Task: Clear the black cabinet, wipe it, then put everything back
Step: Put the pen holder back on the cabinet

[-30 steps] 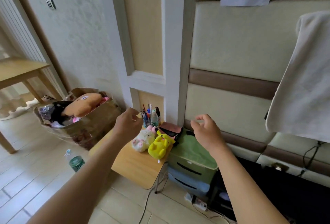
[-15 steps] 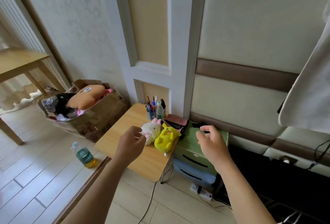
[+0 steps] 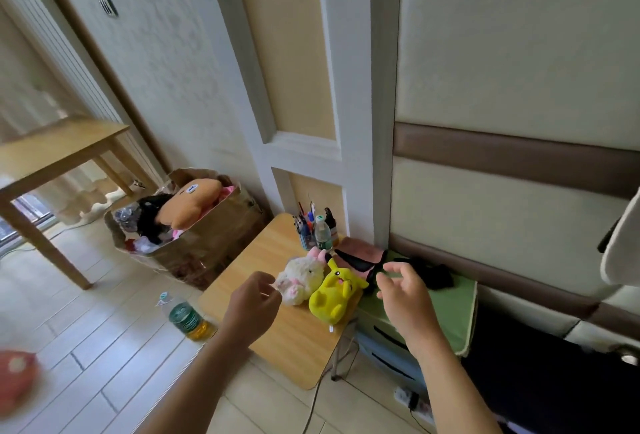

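The black cabinet [image 3: 554, 385] shows as a dark mass at the lower right, mostly cut off by the frame. My left hand [image 3: 252, 302] hovers with loosely curled fingers just left of a white plush toy [image 3: 301, 279], holding nothing. A yellow plush toy [image 3: 334, 295] lies beside the white one on a small wooden table [image 3: 242, 281]. My right hand [image 3: 401, 290] hangs with spread, relaxed fingers over the green drawer unit [image 3: 446, 316], close to a black object [image 3: 429, 272] lying on its top. Neither hand touches anything.
At the table's back stand a pen holder [image 3: 304, 231] and a small bottle [image 3: 322, 234], with a pink cloth [image 3: 360, 248] beside them. A box of toys [image 3: 194, 222] and a green bottle [image 3: 185, 317] are on the floor. A white towel [image 3: 623, 253] hangs at right.
The view has swung left and down. Both hands dropped from chest height toward the plush toys, and my right hand's fingers have spread apart.
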Tool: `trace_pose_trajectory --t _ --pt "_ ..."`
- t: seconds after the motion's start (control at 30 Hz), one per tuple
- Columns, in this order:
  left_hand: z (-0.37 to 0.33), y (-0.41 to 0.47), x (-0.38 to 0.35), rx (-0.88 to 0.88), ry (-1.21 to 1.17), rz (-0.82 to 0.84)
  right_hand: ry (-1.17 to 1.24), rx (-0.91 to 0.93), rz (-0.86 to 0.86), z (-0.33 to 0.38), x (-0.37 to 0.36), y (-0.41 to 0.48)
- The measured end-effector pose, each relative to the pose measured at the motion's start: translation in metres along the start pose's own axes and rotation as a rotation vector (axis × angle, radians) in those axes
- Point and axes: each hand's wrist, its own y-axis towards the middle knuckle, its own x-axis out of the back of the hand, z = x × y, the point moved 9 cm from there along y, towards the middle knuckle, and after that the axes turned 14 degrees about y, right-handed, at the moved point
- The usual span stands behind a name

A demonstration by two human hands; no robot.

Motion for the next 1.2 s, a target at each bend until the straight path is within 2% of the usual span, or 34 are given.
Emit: trace_pose_trajectory --t 0.2,0.6,0.77,0.97,1.2 --pt "-0.024 0.031 -0.008 0.032 0.021 -0.014 0.068 -0.053 0.06 -0.016 -0.005 0.047" --pt "0.01 0.097 -0.028 0.077 0.074 0.047 -0.006 -0.159 0.136 -0.059 -0.057 0.102" --pt "0.039 0.155 -0.04 0.067 0.054 0.128 -0.069 -0.195 0.151 -0.078 -0.117 0.143" --pt "0.095 0.279 -0.071 0.056 0.018 0.261 -0.113 -0.316 0.154 -0.125 -0.224 0.215" --pt "0.154 0.436 -0.183 -0.021 0.0 0.456 -0.047 -0.521 0.023 -0.219 -0.326 0.345"
